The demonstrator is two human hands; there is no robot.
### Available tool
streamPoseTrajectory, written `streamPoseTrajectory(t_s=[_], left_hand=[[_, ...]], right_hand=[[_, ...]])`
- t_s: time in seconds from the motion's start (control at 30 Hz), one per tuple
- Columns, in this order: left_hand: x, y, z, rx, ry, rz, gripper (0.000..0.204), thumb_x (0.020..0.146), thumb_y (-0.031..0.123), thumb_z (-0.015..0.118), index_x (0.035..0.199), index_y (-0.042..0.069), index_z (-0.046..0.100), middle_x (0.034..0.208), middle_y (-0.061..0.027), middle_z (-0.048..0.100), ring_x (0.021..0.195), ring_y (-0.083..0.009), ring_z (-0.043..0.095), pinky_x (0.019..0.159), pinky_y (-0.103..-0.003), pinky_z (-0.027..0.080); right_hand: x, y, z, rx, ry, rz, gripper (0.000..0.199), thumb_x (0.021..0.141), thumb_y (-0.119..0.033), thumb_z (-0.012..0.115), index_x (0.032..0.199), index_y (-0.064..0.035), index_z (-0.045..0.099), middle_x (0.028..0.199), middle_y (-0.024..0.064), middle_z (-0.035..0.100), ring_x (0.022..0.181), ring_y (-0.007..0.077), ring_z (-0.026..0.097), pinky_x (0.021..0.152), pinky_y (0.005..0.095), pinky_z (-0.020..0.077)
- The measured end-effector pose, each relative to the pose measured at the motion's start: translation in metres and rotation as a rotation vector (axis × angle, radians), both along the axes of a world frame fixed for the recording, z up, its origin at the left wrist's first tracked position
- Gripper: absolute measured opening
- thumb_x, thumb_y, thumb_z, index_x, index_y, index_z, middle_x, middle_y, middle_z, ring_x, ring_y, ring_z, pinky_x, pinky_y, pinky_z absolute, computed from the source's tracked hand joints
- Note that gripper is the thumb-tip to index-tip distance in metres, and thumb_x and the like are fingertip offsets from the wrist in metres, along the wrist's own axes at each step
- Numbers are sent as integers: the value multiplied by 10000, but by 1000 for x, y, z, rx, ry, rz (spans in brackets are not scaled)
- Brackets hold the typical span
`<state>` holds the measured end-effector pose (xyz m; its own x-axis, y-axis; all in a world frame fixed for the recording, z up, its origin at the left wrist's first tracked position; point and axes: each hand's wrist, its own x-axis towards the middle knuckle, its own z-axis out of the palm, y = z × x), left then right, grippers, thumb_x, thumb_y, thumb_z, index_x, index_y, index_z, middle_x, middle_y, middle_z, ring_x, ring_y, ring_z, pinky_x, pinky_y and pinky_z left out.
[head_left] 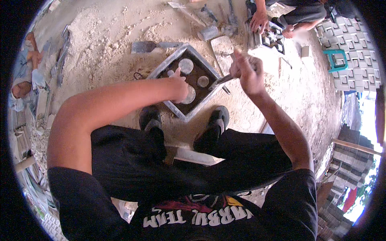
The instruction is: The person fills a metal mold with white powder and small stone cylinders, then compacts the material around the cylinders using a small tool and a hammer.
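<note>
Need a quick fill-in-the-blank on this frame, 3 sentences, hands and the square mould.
1. The left hand reaches into the square mould and touches a ____ insert inside it.
2. The right hand grips a metal ____ whose tip rests on the mould's edge.
3. The mould lies on sandy ground just ahead of the person's two ____.

Missing words: round; tool; feet
</note>
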<state>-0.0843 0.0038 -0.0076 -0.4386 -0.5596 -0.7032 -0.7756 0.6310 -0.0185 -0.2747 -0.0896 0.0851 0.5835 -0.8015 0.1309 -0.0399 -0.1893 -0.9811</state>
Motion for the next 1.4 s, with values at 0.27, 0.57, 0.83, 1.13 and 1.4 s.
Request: streamPoseTrajectory(t_s=[0.27,0.57,0.83,1.13,1.4], left_hand=[[9,4,2,-11,18,-11,587,767,267,588,1311,87,465,1435,-66,385,1306,-299,380,1013,-681,223],[39,9,-9,-64,148,7,674,779,275,617,1393,175,357,1455,-81,335,1328,-286,330,1032,-648,235],[32,-3,-7,-203,285,-22,608,787,226,597,1350,119,394,1438,-102,353,1333,-275,319,1042,-599,264],[37,-23,-5,-354,460,11,346,761,236,611,1072,87,581,897,-138,634,926,-303,609,877,-504,407],[38,-34,-2,-335,424,63,202,760,225,596,930,115,609,810,-120,625,851,-304,620,822,-487,432]], right_hand=[[13,-13,14,-99,85,-73,389,937,-237,501,583,-78,522,477,-1,426,419,113,398,411,285,325],[3,1,6,104,-33,-112,381,920,-231,540,593,-39,568,491,-21,460,515,78,435,520,224,400],[0,0,-16,31,-12,-226,378,916,-218,514,571,-69,469,521,11,442,471,107,405,465,286,335],[-6,10,1,22,-101,-181,398,915,-293,568,583,-74,552,506,-9,463,471,82,400,473,248,297],[-11,23,-4,91,-87,-90,419,962,-252,496,581,-86,446,506,-6,386,462,98,350,510,256,307]])
